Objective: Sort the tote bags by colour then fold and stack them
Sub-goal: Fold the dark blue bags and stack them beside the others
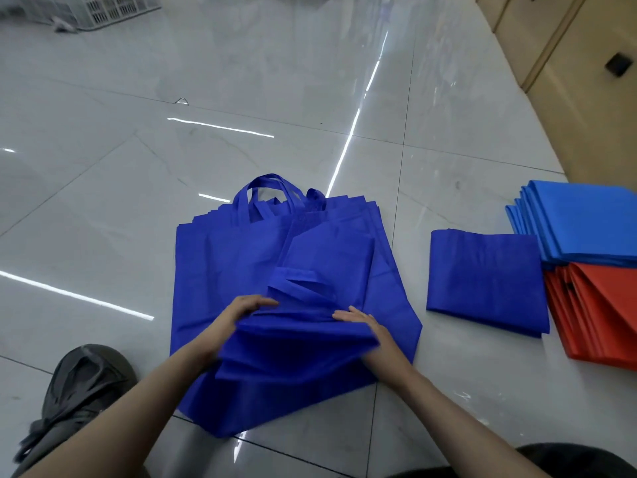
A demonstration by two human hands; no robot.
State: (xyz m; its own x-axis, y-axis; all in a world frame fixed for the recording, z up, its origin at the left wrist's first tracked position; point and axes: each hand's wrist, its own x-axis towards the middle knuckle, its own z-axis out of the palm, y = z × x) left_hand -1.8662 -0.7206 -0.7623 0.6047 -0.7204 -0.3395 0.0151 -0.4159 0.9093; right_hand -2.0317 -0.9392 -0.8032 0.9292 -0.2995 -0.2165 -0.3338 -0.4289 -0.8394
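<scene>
A pile of several flat dark blue tote bags lies on the floor in front of me, handles pointing away. On top of it sits a partly folded dark blue tote bag. My left hand grips its near left edge, fingers curled over the fabric. My right hand lies on its near right edge with straight fingers, the near fold lifted between both hands. To the right rest a folded dark blue bag, a stack of folded light blue bags and a stack of folded red bags.
The floor is glossy grey tile. A grey shoe is at the lower left. A white plastic crate stands at the far left. Beige cabinets run along the right side.
</scene>
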